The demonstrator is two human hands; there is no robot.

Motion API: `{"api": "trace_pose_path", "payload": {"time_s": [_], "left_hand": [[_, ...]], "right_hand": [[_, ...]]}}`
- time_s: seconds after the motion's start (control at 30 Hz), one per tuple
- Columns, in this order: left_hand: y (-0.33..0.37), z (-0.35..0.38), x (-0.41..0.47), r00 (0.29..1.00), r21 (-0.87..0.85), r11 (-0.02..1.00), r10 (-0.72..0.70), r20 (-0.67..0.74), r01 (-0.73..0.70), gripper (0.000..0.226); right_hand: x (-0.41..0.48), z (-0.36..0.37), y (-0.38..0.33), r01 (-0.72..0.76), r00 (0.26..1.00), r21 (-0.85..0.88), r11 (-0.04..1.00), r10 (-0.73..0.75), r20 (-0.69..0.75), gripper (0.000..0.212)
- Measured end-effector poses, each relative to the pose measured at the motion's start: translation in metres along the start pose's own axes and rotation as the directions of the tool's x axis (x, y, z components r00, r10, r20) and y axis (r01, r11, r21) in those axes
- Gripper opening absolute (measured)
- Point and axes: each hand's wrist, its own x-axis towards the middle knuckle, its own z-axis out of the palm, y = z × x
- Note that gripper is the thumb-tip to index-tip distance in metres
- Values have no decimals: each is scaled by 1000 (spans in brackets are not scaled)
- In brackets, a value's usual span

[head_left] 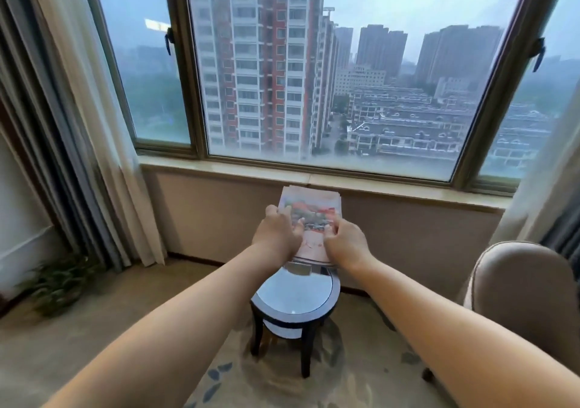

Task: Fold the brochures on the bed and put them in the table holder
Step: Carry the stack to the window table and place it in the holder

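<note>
A stack of folded brochures (pixel 310 209) with a colourful printed front stands upright at the far edge of a small round glass-topped table (pixel 295 294). My left hand (pixel 276 235) grips the stack's left side and my right hand (pixel 345 244) grips its right side, thumbs on the front. A clear holder (pixel 301 268) shows just below the stack on the table top; my hands hide the stack's lower part, so I cannot tell whether the brochures sit inside it.
A beige armchair (pixel 527 301) stands at the right of the table. Behind the table run a low wall and window sill (pixel 314 172). Curtains (pixel 78 125) hang at the left, with a potted plant (pixel 59 285) on the carpet below.
</note>
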Motion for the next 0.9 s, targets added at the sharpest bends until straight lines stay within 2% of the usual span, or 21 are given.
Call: {"api": "trace_pose_path", "payload": {"time_s": [0.2, 0.33, 0.57, 0.7, 0.9], "left_hand": [[-61, 41, 116, 1000, 9, 1000, -10, 23, 9, 58], [-100, 75, 192, 996, 24, 1000, 0, 88, -2, 54], [-150, 128, 300, 973, 82, 992, 77, 217, -96, 67], [-175, 167, 335, 944, 79, 987, 111, 312, -142, 78], [-208, 235, 380, 901, 65, 996, 27, 434, -61, 96]], "right_hand": [[104, 45, 6, -14, 996, 14, 1000, 13, 85, 39], [178, 85, 19, -65, 993, 79, 995, 56, 105, 42], [279, 154, 49, -177, 977, -65, 982, 183, 113, 57], [317, 190, 88, -255, 948, -111, 961, 271, 169, 65], [370, 251, 154, -353, 895, -127, 927, 374, 242, 73]]}}
